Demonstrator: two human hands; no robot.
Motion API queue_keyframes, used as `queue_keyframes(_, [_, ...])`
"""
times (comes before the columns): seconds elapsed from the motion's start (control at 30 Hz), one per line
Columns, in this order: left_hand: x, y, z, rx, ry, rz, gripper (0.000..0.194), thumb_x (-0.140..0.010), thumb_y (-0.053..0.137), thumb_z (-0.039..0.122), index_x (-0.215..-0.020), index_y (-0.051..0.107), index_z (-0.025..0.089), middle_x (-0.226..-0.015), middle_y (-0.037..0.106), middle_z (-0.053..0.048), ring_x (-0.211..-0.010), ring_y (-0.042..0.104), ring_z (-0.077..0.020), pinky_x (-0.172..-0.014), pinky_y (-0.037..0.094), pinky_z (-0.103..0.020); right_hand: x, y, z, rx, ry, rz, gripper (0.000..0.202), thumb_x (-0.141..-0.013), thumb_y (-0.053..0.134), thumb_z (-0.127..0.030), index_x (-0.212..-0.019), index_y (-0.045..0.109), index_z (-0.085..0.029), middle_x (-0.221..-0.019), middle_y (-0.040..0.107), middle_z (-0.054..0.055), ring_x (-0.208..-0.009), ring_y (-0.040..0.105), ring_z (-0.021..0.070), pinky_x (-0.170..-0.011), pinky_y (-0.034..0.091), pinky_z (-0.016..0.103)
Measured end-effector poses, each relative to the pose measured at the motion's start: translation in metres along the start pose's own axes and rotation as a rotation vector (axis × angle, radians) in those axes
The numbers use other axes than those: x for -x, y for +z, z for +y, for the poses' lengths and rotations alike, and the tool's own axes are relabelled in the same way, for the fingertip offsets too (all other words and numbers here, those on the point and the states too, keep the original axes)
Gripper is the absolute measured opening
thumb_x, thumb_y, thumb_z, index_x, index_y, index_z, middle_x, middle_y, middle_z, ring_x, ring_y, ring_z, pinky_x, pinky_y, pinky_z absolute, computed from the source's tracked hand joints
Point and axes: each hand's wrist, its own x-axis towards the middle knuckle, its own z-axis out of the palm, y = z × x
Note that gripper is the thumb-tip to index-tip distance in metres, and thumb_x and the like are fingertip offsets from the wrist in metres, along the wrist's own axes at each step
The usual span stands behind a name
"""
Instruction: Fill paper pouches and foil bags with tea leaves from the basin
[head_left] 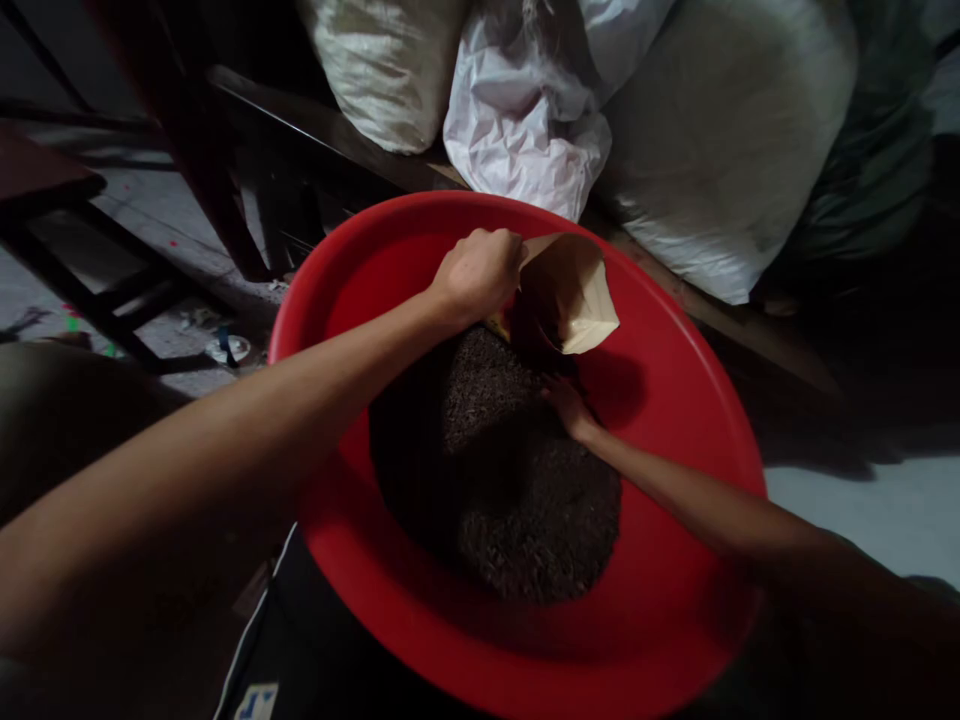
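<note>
My left hand (pixel 480 270) is closed on the edge of a paper bag (pixel 581 300), cream-coloured inside. The bag is tilted, and its wide mouth faces me and to the right, inside a large red basin (pixel 660 430). A heap of dark brown, loose, crumbly material (pixel 525 540) lies in the basin; I cannot tell what it is. My right hand (pixel 568 408) reaches into this heap just below the bag's mouth. Its fingers look stretched out and touch the material, their tips dim and partly hidden.
Behind the basin stand several filled sacks, among them a white sack (pixel 525 130) and a bulky pale sack (pixel 735 150). A dark wooden stool (pixel 52 180) is at the left, on a floor with scattered bits. The surroundings are dim.
</note>
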Motion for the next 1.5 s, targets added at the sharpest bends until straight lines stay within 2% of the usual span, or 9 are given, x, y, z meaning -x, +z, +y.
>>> queue_keyframes(0.23, [-0.003, -0.004, -0.002, 0.026, -0.001, 0.010, 0.036, -0.103, 0.043, 0.032, -0.103, 0.077, 0.020, -0.100, 0.075, -0.014, -0.093, 0.070, -0.0284, -0.082, 0.048, -0.039, 0.021, -0.006, -0.032, -0.252, 0.024, -0.179, 0.087, -0.091, 0.058, -0.069, -0.162, 0.043, -0.022, -0.171, 0.038, 0.011, -0.162, 0.027, 0.0302, -0.134, 0.016, 0.051])
queue_keyframes(0.37, [-0.005, -0.004, -0.005, 0.027, 0.022, 0.024, 0.031, -0.102, 0.047, 0.033, -0.089, 0.073, 0.022, -0.093, 0.074, -0.011, -0.093, 0.067, -0.0276, -0.081, 0.044, -0.036, 0.031, -0.012, -0.071, -0.392, -0.043, -0.220, 0.098, -0.078, 0.076, -0.069, -0.158, 0.047, -0.020, -0.167, 0.043, 0.015, -0.157, 0.037, 0.0341, -0.132, 0.023, 0.054])
queue_keyframes(0.57, [-0.005, -0.006, -0.009, -0.007, 0.067, 0.052, 0.031, -0.101, 0.050, 0.028, -0.073, 0.059, 0.020, -0.079, 0.066, -0.006, -0.082, 0.062, -0.0211, -0.077, 0.040, -0.034, 0.040, -0.020, -0.122, -0.522, -0.182, -0.402, 0.070, -0.072, 0.085, -0.047, -0.133, 0.068, -0.017, -0.130, 0.073, 0.010, -0.122, 0.067, 0.0299, -0.112, 0.050, 0.048])
queue_keyframes(0.87, [0.000, -0.010, -0.008, 0.076, 0.119, 0.024, 0.039, -0.097, 0.050, 0.026, -0.061, 0.037, 0.021, -0.062, 0.042, 0.000, -0.065, 0.042, -0.0149, -0.064, 0.032, -0.032, 0.043, -0.044, -0.172, -0.476, -0.432, -0.427, 0.050, -0.068, 0.086, -0.030, -0.116, 0.077, -0.021, -0.113, 0.078, 0.003, -0.112, 0.071, 0.0248, -0.105, 0.051, 0.037])
queue_keyframes(1.0, [0.002, -0.011, -0.004, 0.041, 0.146, -0.004, 0.041, -0.098, 0.050, 0.024, -0.061, 0.032, 0.021, -0.063, 0.042, 0.000, -0.064, 0.036, -0.0146, -0.066, 0.031, -0.033, 0.046, -0.091, -0.189, -0.600, -0.574, -0.239, 0.044, -0.074, 0.082, -0.038, -0.115, 0.072, -0.023, -0.107, 0.075, -0.001, -0.104, 0.071, 0.0221, -0.099, 0.054, 0.037])
queue_keyframes(1.17, [0.004, -0.004, -0.001, 0.093, 0.172, -0.068, 0.037, -0.100, 0.049, 0.024, -0.064, 0.042, 0.020, -0.066, 0.053, 0.001, -0.067, 0.039, -0.0133, -0.067, 0.030, -0.031, 0.028, -0.132, -0.178, -0.413, -0.578, 0.357, 0.044, -0.086, 0.076, -0.033, -0.128, 0.066, -0.024, -0.134, 0.069, 0.001, -0.129, 0.062, 0.0222, -0.118, 0.045, 0.040])
queue_keyframes(1.37, [-0.001, -0.001, -0.002, 0.032, 0.134, -0.029, 0.037, -0.095, 0.051, 0.020, -0.061, 0.036, 0.019, -0.061, 0.033, 0.001, -0.069, 0.031, -0.0133, -0.064, 0.021, -0.035, 0.015, -0.145, -0.130, -0.204, -0.469, 0.677, 0.017, -0.103, 0.060, -0.034, -0.116, 0.071, -0.031, -0.129, 0.069, 0.002, -0.123, 0.062, 0.0207, -0.107, 0.053, 0.038])
queue_keyframes(1.43, [-0.001, -0.002, -0.002, 0.016, 0.109, -0.015, 0.038, -0.095, 0.049, 0.021, -0.061, 0.034, 0.019, -0.062, 0.031, 0.001, -0.069, 0.031, -0.0130, -0.064, 0.021, -0.035, 0.003, -0.140, -0.100, -0.256, -0.320, 0.799, 0.022, -0.107, 0.047, -0.031, -0.113, 0.068, -0.027, -0.120, 0.069, 0.003, -0.114, 0.061, 0.0170, -0.108, 0.051, 0.036])
queue_keyframes(1.5, [-0.001, -0.002, -0.002, 0.001, 0.100, 0.002, 0.039, -0.097, 0.049, 0.024, -0.062, 0.033, 0.019, -0.064, 0.031, 0.001, -0.069, 0.031, -0.0125, -0.065, 0.020, -0.036, -0.012, -0.122, -0.060, -0.339, -0.122, 0.747, 0.024, -0.107, 0.040, -0.028, -0.114, 0.062, -0.023, -0.119, 0.068, 0.005, -0.115, 0.057, 0.0158, -0.118, 0.041, 0.042])
